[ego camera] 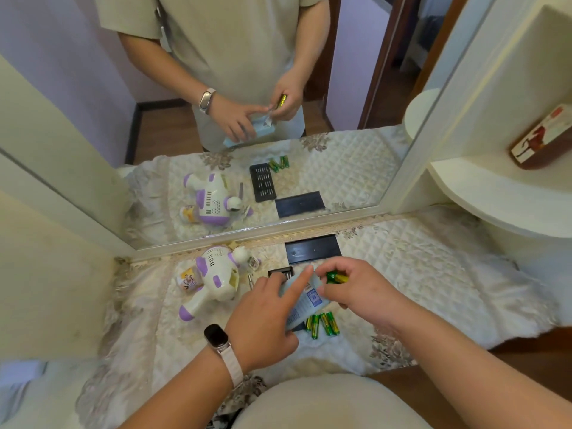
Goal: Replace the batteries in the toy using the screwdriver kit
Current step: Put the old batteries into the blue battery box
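Observation:
My left hand (263, 317) holds a pale blue battery pack (305, 306) above the quilted table cover, its index finger stretched along the pack's top edge. My right hand (359, 289) grips a green and yellow battery (335, 277) beside the pack. Several more green batteries (322, 325) lie on the cover just below my hands. The white and purple toy (213, 280) lies on its side to the left. A small screwdriver (250, 278) rests between the toy and the black bit tray (280, 270), which my left hand partly hides.
The kit's black lid (312, 247) lies by the mirror (247, 119) frame at the back. The mirror reflects me and the objects. A curved white shelf (501, 193) with a red and white box (541, 140) stands at the right. The cover's right side is bare.

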A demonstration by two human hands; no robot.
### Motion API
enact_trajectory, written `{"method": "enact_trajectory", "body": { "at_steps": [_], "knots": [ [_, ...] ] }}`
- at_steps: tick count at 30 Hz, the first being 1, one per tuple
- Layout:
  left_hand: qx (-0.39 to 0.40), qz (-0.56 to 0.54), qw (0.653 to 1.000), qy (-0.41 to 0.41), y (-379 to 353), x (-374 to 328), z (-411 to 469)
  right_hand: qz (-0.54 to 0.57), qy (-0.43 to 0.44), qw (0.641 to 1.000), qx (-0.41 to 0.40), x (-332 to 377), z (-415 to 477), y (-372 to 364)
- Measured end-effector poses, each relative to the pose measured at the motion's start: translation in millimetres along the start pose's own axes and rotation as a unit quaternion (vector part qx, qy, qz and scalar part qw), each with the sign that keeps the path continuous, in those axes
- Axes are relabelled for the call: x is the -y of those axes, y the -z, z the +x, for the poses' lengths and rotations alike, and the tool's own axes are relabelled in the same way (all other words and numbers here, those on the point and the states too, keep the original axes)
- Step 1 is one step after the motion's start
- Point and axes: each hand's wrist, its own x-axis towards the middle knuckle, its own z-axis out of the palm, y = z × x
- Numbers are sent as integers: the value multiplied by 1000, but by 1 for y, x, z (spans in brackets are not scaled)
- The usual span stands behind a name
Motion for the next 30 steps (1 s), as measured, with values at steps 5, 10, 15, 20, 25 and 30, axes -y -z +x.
{"method": "enact_trajectory", "body": {
  "at_steps": [5, 10, 15, 20, 25, 30],
  "knots": [
    [23, -7, 1000, 13, -2, -17, 10, -67, -2, 997, 33, 1, 0, 14],
    [35, -32, 999, 25, -9, -26, 13, 1, -71, 996, 63, -4, -2, 34],
    [21, -48, 998, 19, -6, -34, 18, 234, -122, 964, 18, -6, -1, 51],
    [0, -73, 997, 17, 1, -40, 19, 329, -148, 933, 1, -5, 1, 62],
    [-19, -77, 997, 23, 7, -41, 20, 292, -133, 947, 35, -3, 7, 59],
    [-37, -84, 995, 31, 9, -41, 20, 191, -80, 976, 61, 4, 9, 59]
  ]
}}
